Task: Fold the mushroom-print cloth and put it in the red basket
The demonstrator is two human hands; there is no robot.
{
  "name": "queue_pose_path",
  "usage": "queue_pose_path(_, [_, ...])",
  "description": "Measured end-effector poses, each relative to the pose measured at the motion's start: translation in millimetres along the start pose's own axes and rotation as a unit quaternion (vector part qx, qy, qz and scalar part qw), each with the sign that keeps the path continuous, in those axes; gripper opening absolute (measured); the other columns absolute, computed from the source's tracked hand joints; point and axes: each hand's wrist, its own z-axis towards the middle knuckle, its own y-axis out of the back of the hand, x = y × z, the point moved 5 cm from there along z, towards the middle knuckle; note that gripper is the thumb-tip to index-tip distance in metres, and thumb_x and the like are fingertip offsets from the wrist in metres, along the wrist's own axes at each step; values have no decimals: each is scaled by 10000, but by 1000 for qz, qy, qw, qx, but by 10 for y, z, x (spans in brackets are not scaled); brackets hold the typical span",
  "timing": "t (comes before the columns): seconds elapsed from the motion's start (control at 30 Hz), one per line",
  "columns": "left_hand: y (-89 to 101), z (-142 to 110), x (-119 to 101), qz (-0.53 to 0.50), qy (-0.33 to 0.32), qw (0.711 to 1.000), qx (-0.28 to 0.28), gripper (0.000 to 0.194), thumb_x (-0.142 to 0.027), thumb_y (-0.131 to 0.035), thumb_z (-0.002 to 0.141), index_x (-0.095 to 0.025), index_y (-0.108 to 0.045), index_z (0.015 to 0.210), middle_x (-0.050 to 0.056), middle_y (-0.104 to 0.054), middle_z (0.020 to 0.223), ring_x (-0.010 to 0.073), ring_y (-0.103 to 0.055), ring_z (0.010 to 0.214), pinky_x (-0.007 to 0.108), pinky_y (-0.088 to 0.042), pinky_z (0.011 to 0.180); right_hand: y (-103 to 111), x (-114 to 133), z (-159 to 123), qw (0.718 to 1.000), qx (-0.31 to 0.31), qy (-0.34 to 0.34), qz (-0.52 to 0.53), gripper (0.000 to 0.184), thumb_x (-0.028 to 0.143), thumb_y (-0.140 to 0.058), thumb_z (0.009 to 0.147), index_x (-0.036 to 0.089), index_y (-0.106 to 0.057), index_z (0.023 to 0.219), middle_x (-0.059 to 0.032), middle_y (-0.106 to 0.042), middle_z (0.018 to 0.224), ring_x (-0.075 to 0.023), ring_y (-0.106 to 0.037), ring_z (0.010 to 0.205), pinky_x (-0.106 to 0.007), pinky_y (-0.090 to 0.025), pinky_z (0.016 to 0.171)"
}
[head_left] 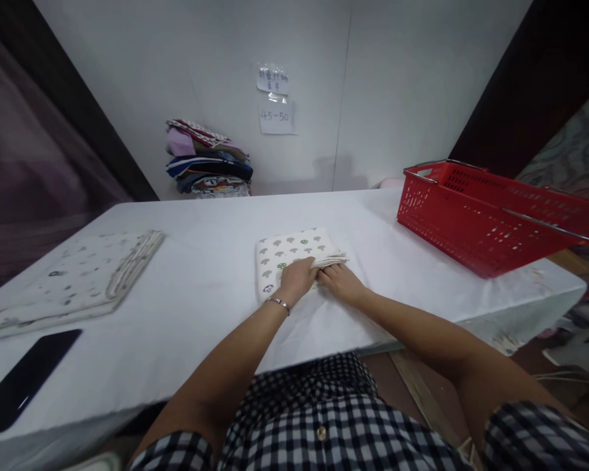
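Observation:
A folded white cloth (pixel 290 247) printed with grey mushroom shapes and a few green and purple marks lies flat near the middle of the table. My left hand (pixel 297 279), with a bracelet at the wrist, closes on its near right part. Right beside it, my right hand (pixel 342 284) grips the layered right corner, which is lifted and bent into a fold. My fingertips are partly hidden by the cloth and by each other.
On the white-covered table (pixel 206 261), another folded printed cloth (pixel 78 275) lies at left, with a black phone (pixel 27 379) nearer me. A red basket (pixel 471 216) stands at right. Folded fabrics (pixel 209 160) are stacked by the back wall, where paper notes (pixel 277 118) hang.

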Motion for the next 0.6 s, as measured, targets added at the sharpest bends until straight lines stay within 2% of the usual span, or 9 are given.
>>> queue_pose_path(0.17, [18, 6, 1, 2, 3, 1000, 12, 259, -323, -376, 912, -235, -589, 1030, 32, -672, 1020, 192, -596, 957, 288, -425, 785, -47, 21, 95, 1000, 17, -4, -11, 251, 149, -408, 927, 86, -599, 1077, -132, -618, 974, -252, -517, 915, -404, -376, 823])
queue_pose_path(0.33, [32, -29, -3, -8, 5, 1000, 16, 267, -339, -384, 914, -247, -582, 1068, 29, -664, 1043, 185, -585, 980, 282, -414, 805, -88, 24, 23, 1000, 1, -10, 22, 236, 152, -404, 926, 106, -629, 983, -107, -632, 901, -230, -528, 881, -383, -386, 823])
queue_pose_path(0.5, [15, -58, -30, 3, -14, 1000, 15, 269, -315, -382, 915, -246, -573, 1091, 29, -661, 1048, 189, -592, 960, 291, -419, 774, -97, 46, -100, 997, -50, -31, 45, 237, 166, -413, 930, 107, -623, 1022, -126, -615, 1006, -236, -509, 967, -380, -400, 839])
queue_pose_path(0.6, [2, -69, -33, 13, -18, 1000, 12, 275, -316, -371, 922, -244, -567, 1102, 31, -666, 1023, 190, -600, 938, 292, -422, 756, -79, 61, -116, 996, -61, -44, 56, 239, 172, -424, 930, 119, -621, 1056, -124, -603, 1065, -236, -499, 1006, -374, -404, 859])
